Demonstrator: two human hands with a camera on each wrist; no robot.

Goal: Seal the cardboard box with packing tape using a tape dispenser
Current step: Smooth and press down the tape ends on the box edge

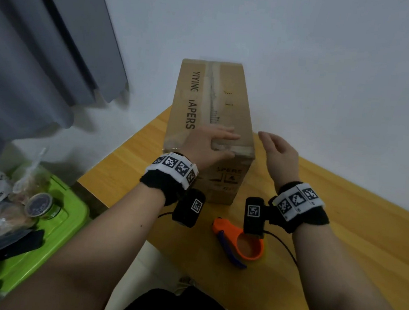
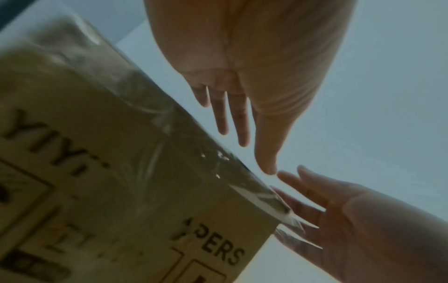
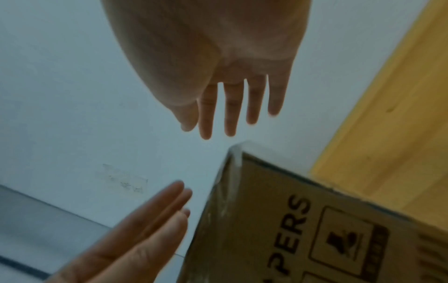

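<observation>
A tall brown cardboard box (image 1: pixel 228 102) printed with black letters stands on the yellow wooden table (image 1: pixel 341 230). Clear tape (image 1: pixel 213 93) runs along its top seam and over the near edge. My left hand (image 1: pixel 214 142) lies flat over the near end of the box top with straight fingers and the thumb at the front edge. My right hand (image 1: pixel 276 149) hovers open just right of the box's near corner, holding nothing. An orange tape dispenser (image 1: pixel 237 243) with a blue handle lies on the table near me, under my right wrist. In the wrist views both hands (image 2: pixel 232 114) (image 3: pixel 230 105) show spread fingers beside the taped box edge (image 2: pixel 242 183).
A green plastic bin (image 1: pixel 49 222) with bags and a round tin stands left of the table. A grey curtain (image 1: pixel 33 51) hangs at the left. A white wall is right behind the box. Bare tabletop stretches to the right.
</observation>
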